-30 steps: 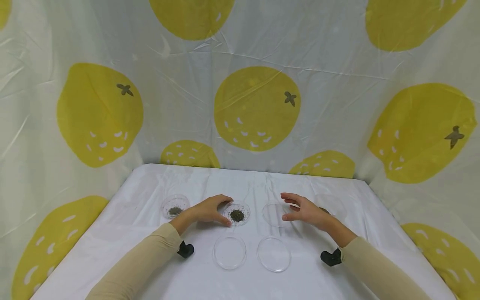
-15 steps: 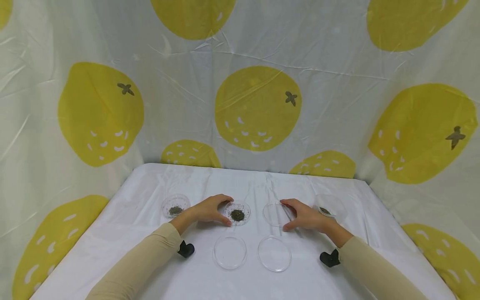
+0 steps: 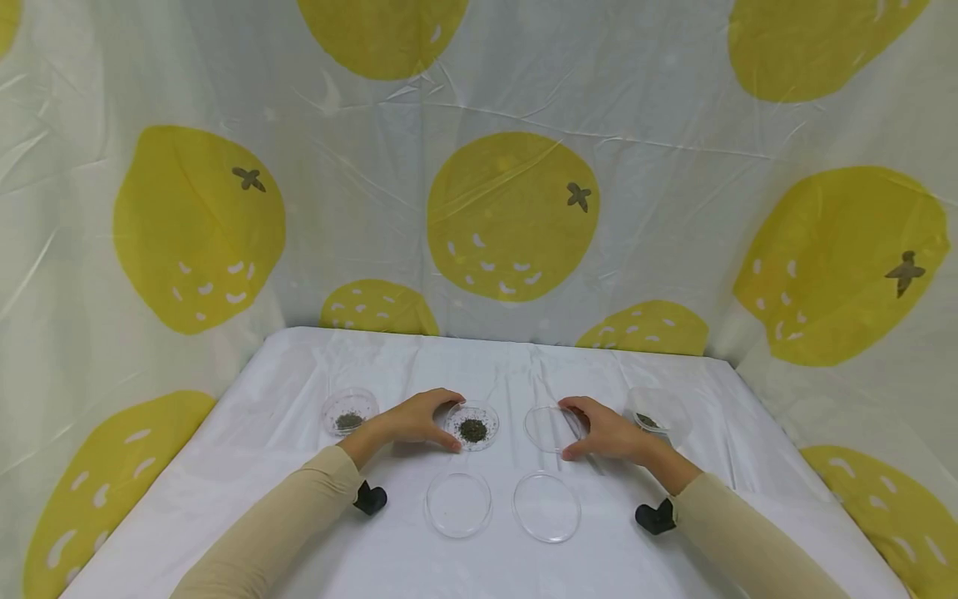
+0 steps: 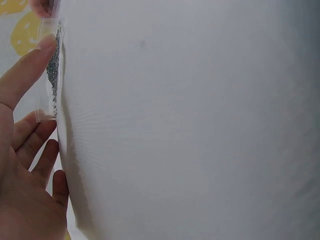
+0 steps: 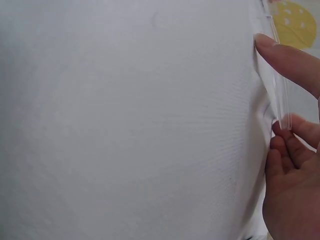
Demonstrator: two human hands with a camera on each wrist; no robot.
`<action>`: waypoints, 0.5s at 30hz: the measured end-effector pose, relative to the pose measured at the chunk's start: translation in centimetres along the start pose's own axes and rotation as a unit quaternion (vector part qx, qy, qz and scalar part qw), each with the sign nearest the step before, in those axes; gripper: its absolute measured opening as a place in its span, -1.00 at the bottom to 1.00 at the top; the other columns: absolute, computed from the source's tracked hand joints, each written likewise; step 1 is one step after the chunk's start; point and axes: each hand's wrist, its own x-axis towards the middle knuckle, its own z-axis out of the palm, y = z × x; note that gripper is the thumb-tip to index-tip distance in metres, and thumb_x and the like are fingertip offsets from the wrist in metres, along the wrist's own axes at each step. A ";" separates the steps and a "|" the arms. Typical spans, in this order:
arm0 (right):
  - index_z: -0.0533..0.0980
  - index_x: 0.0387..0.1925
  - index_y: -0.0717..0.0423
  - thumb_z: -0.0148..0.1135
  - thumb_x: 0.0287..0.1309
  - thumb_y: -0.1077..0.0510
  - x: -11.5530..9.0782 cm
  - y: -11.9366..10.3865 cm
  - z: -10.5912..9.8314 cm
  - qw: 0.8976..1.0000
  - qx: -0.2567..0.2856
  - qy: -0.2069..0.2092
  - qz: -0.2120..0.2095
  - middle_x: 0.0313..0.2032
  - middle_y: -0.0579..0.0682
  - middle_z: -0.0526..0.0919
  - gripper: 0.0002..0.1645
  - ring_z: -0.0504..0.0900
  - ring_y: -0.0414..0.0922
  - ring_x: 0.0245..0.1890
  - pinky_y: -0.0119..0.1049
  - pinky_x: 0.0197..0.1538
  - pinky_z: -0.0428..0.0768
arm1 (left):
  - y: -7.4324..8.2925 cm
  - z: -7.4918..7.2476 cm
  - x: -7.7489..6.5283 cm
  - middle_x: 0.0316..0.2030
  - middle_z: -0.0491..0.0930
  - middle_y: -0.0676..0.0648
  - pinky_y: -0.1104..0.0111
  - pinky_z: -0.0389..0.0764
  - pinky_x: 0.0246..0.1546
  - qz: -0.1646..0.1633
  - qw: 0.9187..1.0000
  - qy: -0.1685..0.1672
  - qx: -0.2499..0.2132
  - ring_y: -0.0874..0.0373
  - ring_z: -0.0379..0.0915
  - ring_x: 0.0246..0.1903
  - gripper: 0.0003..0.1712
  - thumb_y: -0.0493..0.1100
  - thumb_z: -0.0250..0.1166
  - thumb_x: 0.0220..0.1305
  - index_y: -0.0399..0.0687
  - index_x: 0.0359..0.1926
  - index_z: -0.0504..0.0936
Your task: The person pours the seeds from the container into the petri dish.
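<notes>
Here both hands work side by side: the left hand pinches the edge of the herb dish, thumb on the near side, fingers behind, while the right hand does likewise with the clear dish, just to its right. Both dishes sit on the cloth, a gap between them; two clear discs lie nearer the person. In the left-wrist view the remaining fingers curl loosely. The step looks like steadying the pair in place; the next move seems to call for an even, level grip, keeping the flakes inside.
</notes>
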 end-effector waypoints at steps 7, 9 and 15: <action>0.31 0.44 0.28 0.73 -0.12 0.02 0.2 -0.8 -0.1 1.000 0.005 -0.002 0.006 0.39 0.21 0.40 0.16 0.30 0.21 0.43 0.16 0.45 0.23 | 0.0 0.1 0.0 0.37 0.44 -0.12 0.06 0.21 0.45 0.000 1.000 0.001 -0.002 -0.09 0.25 0.42 -0.01 0.06 0.67 0.03 -0.13 0.42 0.45; 0.30 0.45 0.30 0.73 -0.11 0.03 0.3 -0.9 -0.2 1.000 0.009 -0.003 0.006 0.38 0.23 0.41 0.16 0.30 0.22 0.42 0.16 0.45 0.24 | 0.0 0.1 0.0 0.37 0.44 -0.12 0.06 0.21 0.45 0.000 1.000 0.001 -0.003 -0.08 0.25 0.42 -0.02 0.06 0.66 0.03 -0.12 0.42 0.45; 0.26 0.46 0.32 0.72 -0.10 0.09 0.4 -1.1 -0.4 1.000 0.025 -0.005 -0.007 0.38 0.26 0.41 0.17 0.29 0.25 0.42 0.16 0.44 0.25 | 0.1 0.0 0.0 0.36 0.45 -0.11 0.06 0.22 0.44 0.002 1.000 0.002 0.001 -0.08 0.26 0.42 -0.01 0.07 0.67 0.02 -0.12 0.42 0.45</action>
